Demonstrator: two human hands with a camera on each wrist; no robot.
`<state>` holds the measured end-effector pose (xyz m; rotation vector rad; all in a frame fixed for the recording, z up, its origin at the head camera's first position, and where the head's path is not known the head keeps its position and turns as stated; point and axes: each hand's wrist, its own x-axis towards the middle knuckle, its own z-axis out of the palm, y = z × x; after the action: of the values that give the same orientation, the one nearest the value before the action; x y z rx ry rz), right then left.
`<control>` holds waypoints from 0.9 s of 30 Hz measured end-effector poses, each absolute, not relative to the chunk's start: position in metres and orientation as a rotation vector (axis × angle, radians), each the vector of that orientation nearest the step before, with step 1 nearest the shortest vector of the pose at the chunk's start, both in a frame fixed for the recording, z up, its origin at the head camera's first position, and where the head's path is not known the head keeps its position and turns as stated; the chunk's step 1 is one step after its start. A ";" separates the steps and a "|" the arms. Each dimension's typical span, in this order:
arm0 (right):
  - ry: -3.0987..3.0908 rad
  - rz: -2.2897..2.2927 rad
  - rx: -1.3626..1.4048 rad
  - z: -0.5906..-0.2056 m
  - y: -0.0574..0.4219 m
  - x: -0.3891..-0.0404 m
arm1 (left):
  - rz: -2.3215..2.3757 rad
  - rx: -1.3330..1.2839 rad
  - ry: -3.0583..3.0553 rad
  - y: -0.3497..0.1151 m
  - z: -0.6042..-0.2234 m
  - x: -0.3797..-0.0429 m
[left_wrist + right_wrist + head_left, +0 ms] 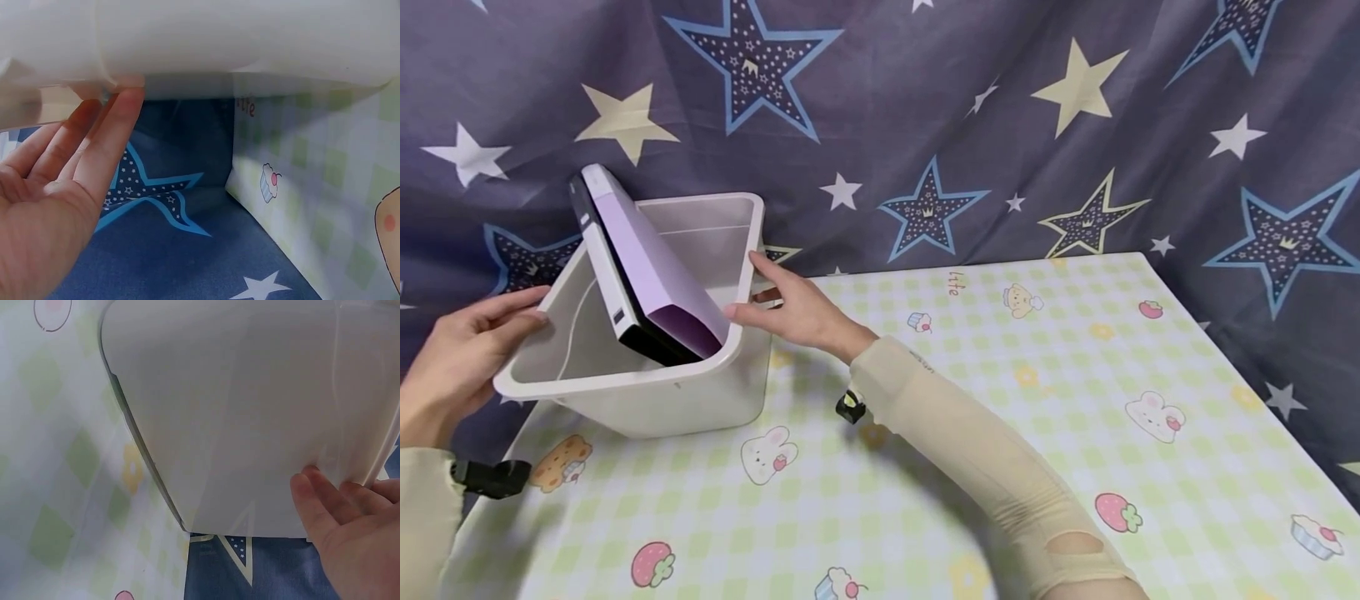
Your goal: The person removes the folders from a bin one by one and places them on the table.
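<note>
A white plastic bin (647,408) stands at the left end of the table in the head view. My left hand (463,358) grips its left rim, thumb on top and fingers beneath, as the left wrist view also shows. On the right rim, my right hand (801,308) pinches the edge, its fingers (325,500) against the outer wall in the right wrist view. Inside the bin, a lilac file folder (651,250) and a black-and-white binder-like case (606,271) lean side by side. Their far ends stick up above the back left rim.
A green-checked tablecloth (970,433) with printed cartoons covers the table. Behind it hangs a dark curtain (880,100) with stars, close to the bin's back. The table's left edge runs near the bin.
</note>
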<state>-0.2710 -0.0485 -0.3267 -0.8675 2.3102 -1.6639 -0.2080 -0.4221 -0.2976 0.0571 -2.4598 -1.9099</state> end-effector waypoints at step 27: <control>2.350 -1.619 -0.888 -0.325 -0.028 -0.268 | -2.081 -0.026 -2.337 -0.402 -0.299 -0.206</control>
<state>-0.2683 -0.0284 -0.3251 -0.8885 2.3501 -1.6194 -0.2056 -0.4024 -0.2991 -0.0257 -2.3372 -2.0814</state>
